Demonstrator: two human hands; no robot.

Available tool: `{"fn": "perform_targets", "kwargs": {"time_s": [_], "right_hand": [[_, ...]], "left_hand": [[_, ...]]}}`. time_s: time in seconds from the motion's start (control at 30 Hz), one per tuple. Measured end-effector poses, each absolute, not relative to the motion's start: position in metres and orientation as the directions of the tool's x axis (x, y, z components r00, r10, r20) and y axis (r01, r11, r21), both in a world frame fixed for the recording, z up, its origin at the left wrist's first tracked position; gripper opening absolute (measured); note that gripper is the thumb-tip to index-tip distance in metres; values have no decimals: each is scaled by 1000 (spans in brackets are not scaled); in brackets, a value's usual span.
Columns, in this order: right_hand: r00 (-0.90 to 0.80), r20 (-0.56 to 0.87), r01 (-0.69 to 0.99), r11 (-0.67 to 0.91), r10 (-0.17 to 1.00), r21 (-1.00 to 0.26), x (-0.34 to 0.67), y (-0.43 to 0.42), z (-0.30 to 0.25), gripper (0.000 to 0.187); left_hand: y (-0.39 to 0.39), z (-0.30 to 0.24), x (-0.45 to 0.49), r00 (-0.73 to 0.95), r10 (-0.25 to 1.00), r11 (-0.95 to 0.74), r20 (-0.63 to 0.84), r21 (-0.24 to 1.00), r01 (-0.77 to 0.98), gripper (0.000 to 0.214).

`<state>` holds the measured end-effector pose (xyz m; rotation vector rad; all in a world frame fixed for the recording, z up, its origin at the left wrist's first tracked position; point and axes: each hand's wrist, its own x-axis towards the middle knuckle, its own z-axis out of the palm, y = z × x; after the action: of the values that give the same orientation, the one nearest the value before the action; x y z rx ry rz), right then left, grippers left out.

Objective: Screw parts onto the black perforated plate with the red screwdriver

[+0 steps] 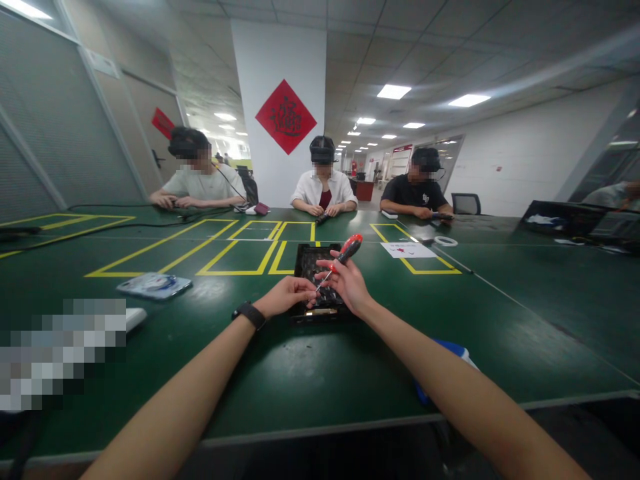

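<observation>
A screwdriver (pixel 349 249) with a red and black handle is in my right hand (pixel 349 285), its handle pointing up and away and its shaft slanting down to the left. My left hand (pixel 286 296), with a dark band on the wrist, is closed in a pinch at the screwdriver's lower end. What lies between those fingertips is too small to make out. Beneath both hands is a black open case (pixel 300 319) on the green table, with dark parts inside that my fingers partly cover.
A patterned phone (pixel 155 285) lies to the left, near a blurred-out white object (pixel 135 319). Past my right forearm is a blue and white item (pixel 453 348). A printed sheet (pixel 407 250) and a tape roll (pixel 445 241) lie beyond. Three people sit across the table (pixel 240 373).
</observation>
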<state>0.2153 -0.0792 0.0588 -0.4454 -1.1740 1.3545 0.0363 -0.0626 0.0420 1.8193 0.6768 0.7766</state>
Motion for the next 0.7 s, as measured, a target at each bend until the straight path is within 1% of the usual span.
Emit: {"fn": "perform_targets", "kwargs": {"time_s": [0.1,0.3,0.4,0.47,0.53,0.6,0.7], "right_hand": [[-190,380,-521,235,905,-821,216,-78,59,35],[-98,394,-453,312,914,-835,213,-81,59,35],[-108,392,-474,299,914,-828,213,-82,59,35],[-129,383,-503,272,915,-820,215,-80,60,33],[-114,374,-500,272,921,-822,219,-75,61,30],[-46,366,-421,314,930,-851,223,-70,61,28],[122,383,-211,401,916,-892,231,-62,62,26]], "left_hand": [[-62,42,36,648,737,-334,192,937,101,31],[-60,37,39,545,806,-389,230,900,196,31],[-59,36,38,558,800,-380,219,905,190,32],[-58,36,37,570,792,-374,219,911,170,33],[-58,36,38,554,797,-391,241,904,170,34],[-57,35,38,484,819,-455,308,863,219,33],[-54,33,38,315,820,-571,479,731,374,29]]}}
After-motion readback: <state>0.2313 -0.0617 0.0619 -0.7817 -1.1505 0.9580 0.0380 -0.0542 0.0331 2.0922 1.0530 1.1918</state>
